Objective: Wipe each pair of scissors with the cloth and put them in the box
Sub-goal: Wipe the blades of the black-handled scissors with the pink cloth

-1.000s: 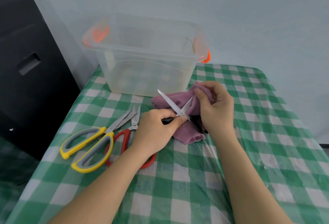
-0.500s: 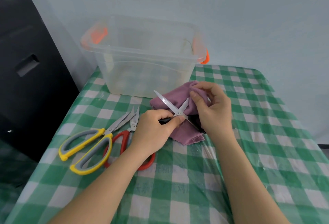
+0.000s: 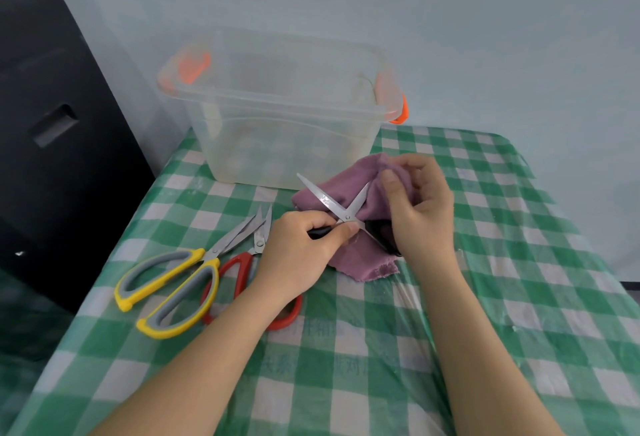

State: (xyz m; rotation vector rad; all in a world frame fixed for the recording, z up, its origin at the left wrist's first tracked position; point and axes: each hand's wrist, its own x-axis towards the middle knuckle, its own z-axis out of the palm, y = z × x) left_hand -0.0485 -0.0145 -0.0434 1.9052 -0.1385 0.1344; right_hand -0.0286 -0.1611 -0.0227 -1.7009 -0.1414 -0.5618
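Left of the clear box (image 3: 277, 131) and nearer me I see yellow-handled scissors (image 3: 173, 283), then red-handled scissors (image 3: 242, 273) flat on the checked tablecloth (image 3: 519, 262). My left hand (image 3: 304, 252) pinches the black-handled scissors (image 3: 341, 207), blades spread, in front of the box. My right hand (image 3: 419, 210) pinches the purple cloth (image 3: 346, 190) against one blade.
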